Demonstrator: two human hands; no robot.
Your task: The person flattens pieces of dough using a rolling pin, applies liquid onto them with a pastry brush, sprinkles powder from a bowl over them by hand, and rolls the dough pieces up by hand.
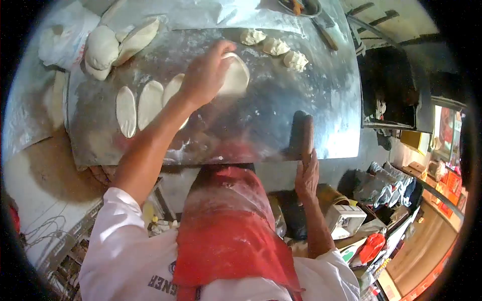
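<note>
My left hand is closed on the upper left edge of a flattened piece of dough, which looks partly lifted off the metal table. In my right hand is a wooden rolling pin, its far end pointing away over the table's front edge. Several oval dough pieces lie in a row left of my left hand, among them a leftmost oval and another oval; my forearm partly covers others. Three rough dough lumps sit beyond, to the right.
At the back left, a round dough mass and a long dough strip lie beside a plastic bag. A bowl and a long-handled tool are at the back right. A dark oven-like box stands right of the table.
</note>
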